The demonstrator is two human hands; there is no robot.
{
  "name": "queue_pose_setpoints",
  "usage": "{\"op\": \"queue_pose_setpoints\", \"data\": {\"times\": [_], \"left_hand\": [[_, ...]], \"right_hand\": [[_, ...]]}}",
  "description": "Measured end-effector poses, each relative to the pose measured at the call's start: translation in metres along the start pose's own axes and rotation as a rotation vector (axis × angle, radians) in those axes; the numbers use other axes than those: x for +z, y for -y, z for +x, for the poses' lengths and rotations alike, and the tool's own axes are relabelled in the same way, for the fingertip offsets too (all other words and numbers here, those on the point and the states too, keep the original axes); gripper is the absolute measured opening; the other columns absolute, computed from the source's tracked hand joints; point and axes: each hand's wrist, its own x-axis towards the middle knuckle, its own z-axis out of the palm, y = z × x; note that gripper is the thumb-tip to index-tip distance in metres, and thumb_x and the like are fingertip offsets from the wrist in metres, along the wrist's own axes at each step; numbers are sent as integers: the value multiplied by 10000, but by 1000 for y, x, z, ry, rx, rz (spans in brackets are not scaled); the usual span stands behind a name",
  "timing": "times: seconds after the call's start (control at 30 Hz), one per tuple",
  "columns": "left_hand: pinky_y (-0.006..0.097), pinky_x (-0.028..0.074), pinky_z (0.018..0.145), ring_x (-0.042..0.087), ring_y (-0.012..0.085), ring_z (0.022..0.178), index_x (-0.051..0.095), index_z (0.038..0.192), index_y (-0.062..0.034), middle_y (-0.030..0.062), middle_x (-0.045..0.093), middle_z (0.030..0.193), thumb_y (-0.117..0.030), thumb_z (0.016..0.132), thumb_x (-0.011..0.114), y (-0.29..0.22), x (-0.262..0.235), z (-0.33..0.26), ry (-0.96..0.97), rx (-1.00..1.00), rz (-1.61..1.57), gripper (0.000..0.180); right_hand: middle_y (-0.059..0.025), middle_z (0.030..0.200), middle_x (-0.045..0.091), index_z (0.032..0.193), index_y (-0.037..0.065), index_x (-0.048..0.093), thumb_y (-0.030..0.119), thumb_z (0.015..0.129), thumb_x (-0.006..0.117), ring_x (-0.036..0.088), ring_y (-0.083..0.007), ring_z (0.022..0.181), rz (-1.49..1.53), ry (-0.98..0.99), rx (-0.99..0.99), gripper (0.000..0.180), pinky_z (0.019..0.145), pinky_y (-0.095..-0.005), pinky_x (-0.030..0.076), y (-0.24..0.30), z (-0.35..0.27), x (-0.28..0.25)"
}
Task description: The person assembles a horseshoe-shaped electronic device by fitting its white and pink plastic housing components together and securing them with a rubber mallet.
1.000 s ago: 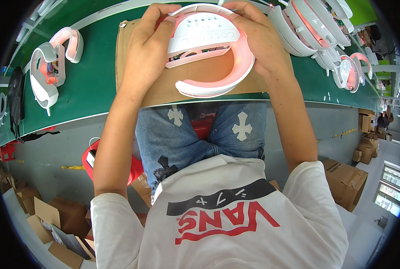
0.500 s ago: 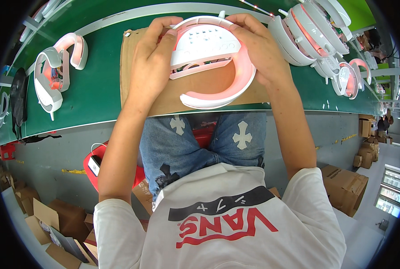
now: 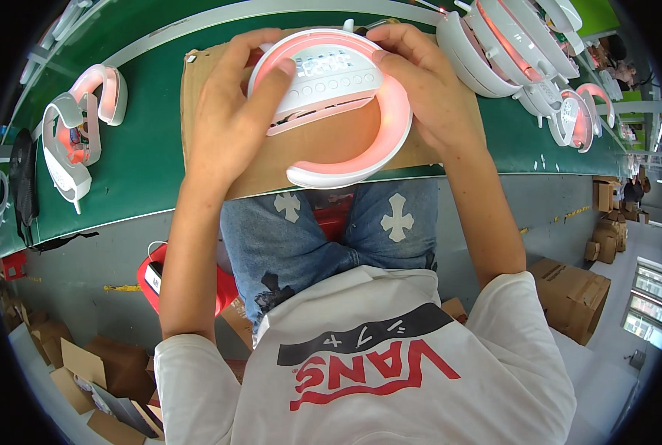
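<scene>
A white, C-shaped clock lamp (image 3: 349,165) with a pinkish inner band is held between both hands above the cardboard. Its clock panel (image 3: 323,89) has a lit display and a row of round buttons; a gap along the panel's lower edge shows parts inside. My left hand (image 3: 236,111) grips the lamp's left side, thumb lying on the panel near the display and fingers behind the rim. Around the upper right rim, my right hand (image 3: 427,85) is closed, its thumb on the pink band. A small white peg stands up from the top rim between the hands.
Beneath the lamp, a cardboard sheet (image 3: 197,148) covers part of the green table (image 3: 142,167). Another lamp with exposed inner parts (image 3: 71,148) lies at the left. Several white lamp bodies (image 3: 486,52) are grouped at the right. Cardboard boxes (image 3: 568,297) stand on the floor.
The lamp has tilted so its display and buttons face me more fully. My left thumb has moved from the panel's edge onto its face. The whole view has shifted slightly.
</scene>
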Motion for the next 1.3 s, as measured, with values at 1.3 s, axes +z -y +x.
{"op": "queue_pose_setpoints", "data": {"times": [1.3], "left_hand": [[388, 376, 946, 557, 273, 1064, 708, 1201, -134, 77, 621, 1259, -244, 770, 773, -3, -4, -2, 110, 457, 456, 450]], "right_hand": [[-248, 1498, 419, 1070, 111, 758, 479, 934, 585, 582, -361, 1214, -1504, 214, -609, 429, 1028, -645, 381, 35, -43, 0]]}}
